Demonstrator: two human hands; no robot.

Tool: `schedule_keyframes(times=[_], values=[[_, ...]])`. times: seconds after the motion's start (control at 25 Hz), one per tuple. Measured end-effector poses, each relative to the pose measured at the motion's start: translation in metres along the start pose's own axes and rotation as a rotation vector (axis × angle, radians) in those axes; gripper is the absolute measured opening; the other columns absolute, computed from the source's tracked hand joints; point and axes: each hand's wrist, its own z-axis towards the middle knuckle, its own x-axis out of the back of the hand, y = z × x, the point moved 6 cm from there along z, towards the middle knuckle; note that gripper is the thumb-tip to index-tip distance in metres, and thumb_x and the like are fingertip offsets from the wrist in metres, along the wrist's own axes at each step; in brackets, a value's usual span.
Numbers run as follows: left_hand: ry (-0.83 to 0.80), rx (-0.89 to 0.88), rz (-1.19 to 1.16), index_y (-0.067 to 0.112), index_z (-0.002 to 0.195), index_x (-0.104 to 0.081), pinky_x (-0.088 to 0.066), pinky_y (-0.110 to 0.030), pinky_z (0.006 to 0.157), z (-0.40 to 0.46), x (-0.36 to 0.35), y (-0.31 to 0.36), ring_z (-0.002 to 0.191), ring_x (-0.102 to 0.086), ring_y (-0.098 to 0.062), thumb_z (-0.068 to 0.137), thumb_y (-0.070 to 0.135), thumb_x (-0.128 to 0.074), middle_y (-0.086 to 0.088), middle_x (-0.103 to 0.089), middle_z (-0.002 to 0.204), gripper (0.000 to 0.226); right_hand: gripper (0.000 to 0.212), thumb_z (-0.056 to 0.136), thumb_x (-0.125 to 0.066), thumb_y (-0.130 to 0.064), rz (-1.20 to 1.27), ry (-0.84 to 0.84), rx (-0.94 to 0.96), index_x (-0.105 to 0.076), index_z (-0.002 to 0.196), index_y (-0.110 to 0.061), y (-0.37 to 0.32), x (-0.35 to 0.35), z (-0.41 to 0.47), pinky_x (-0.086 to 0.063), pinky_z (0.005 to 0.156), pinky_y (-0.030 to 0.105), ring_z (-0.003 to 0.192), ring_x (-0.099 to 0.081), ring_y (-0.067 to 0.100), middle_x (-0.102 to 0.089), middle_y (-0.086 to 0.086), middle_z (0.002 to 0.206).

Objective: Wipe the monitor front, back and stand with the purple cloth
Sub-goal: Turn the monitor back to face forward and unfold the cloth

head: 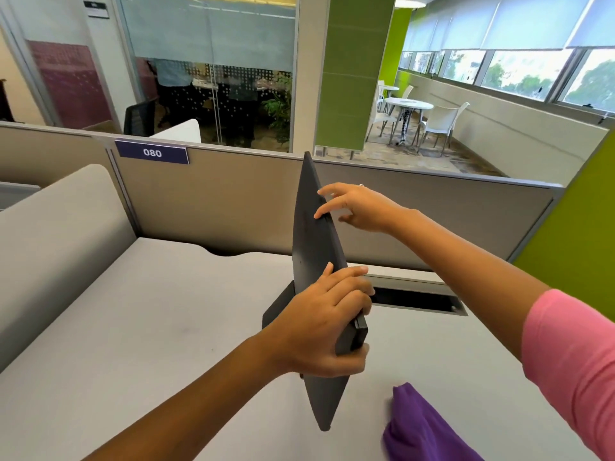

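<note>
The dark grey monitor (311, 234) stands edge-on to me in the middle of the desk, its back turned to the left. My left hand (327, 322) grips its near edge, fingers curled over the top and thumb underneath. My right hand (357, 207) reaches to the far upper edge, with straight fingers touching it. Part of the stand's base (278, 309) shows behind my left hand. The purple cloth (422, 430) lies crumpled on the desk at the lower right, held by neither hand.
The grey desk (149, 327) is bounded by beige cubicle partitions (233, 201) at the back and a cushioned divider (56, 234) on the left. A cable slot (419, 299) opens in the desk right of the monitor. A green panel (572, 237) stands on the right.
</note>
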Motion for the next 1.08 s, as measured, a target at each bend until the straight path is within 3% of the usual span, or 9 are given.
schedule_keyframes(times=[0.12,0.24,0.4,0.68,0.84,0.96,1.08], values=[[-0.002,0.010,-0.047,0.016,0.103,-0.055,-0.031,-0.050,0.112,-0.018,0.014,-0.007,0.140,-0.029,-0.013,0.075,0.031,-0.070,0.002,-0.054,0.132,0.034,0.041,0.085,-0.063,-0.001,0.055,0.023,-0.005,-0.062,0.117,-0.027,-0.011,-0.007,0.011,-0.029,0.108,0.045,0.133,-0.040,0.019,-0.046,0.000,0.142],[-0.005,0.016,-0.083,0.012,0.106,-0.059,-0.039,-0.049,0.107,-0.036,0.029,-0.013,0.143,-0.026,-0.016,0.077,0.025,-0.068,-0.001,-0.051,0.139,0.033,0.035,0.083,-0.065,-0.004,0.096,0.045,0.030,-0.063,0.116,-0.017,-0.022,-0.012,0.020,-0.032,0.101,0.027,0.123,-0.048,0.020,-0.054,0.003,0.130],[-0.001,-0.003,-0.104,0.007,0.114,-0.057,-0.043,-0.045,0.103,-0.056,0.050,-0.028,0.144,-0.024,-0.021,0.076,0.020,-0.065,-0.005,-0.043,0.147,0.041,0.037,0.081,-0.070,-0.016,0.075,0.042,0.002,-0.062,0.117,-0.021,-0.025,-0.015,0.028,-0.043,0.097,0.044,0.119,-0.049,0.019,-0.053,-0.001,0.128],[0.048,-0.008,-0.104,-0.002,0.123,-0.055,-0.042,-0.043,0.105,-0.098,0.091,-0.065,0.140,-0.033,-0.027,0.072,0.002,-0.064,-0.011,-0.038,0.149,0.052,0.040,0.078,-0.071,-0.036,0.073,0.021,-0.094,-0.062,0.116,-0.025,-0.044,-0.014,0.045,-0.042,0.092,0.040,0.107,-0.055,0.023,-0.053,-0.001,0.121],[0.181,0.087,-0.145,0.000,0.123,-0.058,-0.053,-0.045,0.089,-0.140,0.131,-0.107,0.116,-0.059,-0.031,0.081,0.006,-0.051,-0.011,-0.048,0.142,0.043,0.040,0.080,-0.069,-0.041,0.051,0.092,-0.081,-0.064,0.113,-0.020,-0.064,-0.013,0.048,-0.045,0.083,0.038,0.093,-0.056,0.025,-0.053,0.005,0.107],[0.243,0.136,-0.070,-0.001,0.123,-0.059,-0.047,-0.040,0.099,-0.164,0.164,-0.140,0.122,-0.056,-0.023,0.092,0.016,-0.048,-0.011,-0.056,0.133,0.036,0.041,0.081,-0.065,-0.044,0.105,0.123,-0.126,-0.064,0.114,-0.018,-0.075,-0.017,0.049,-0.046,0.077,0.036,0.089,-0.051,0.020,-0.048,0.003,0.101],[0.241,0.158,0.008,0.001,0.120,-0.062,-0.047,-0.032,0.099,-0.175,0.183,-0.172,0.119,-0.059,-0.016,0.099,0.029,-0.043,-0.007,-0.061,0.127,0.040,0.043,0.080,-0.065,-0.048,0.114,0.174,-0.200,-0.066,0.112,-0.020,-0.076,-0.017,0.046,-0.045,0.073,0.035,0.086,-0.046,0.016,-0.043,0.000,0.095]])
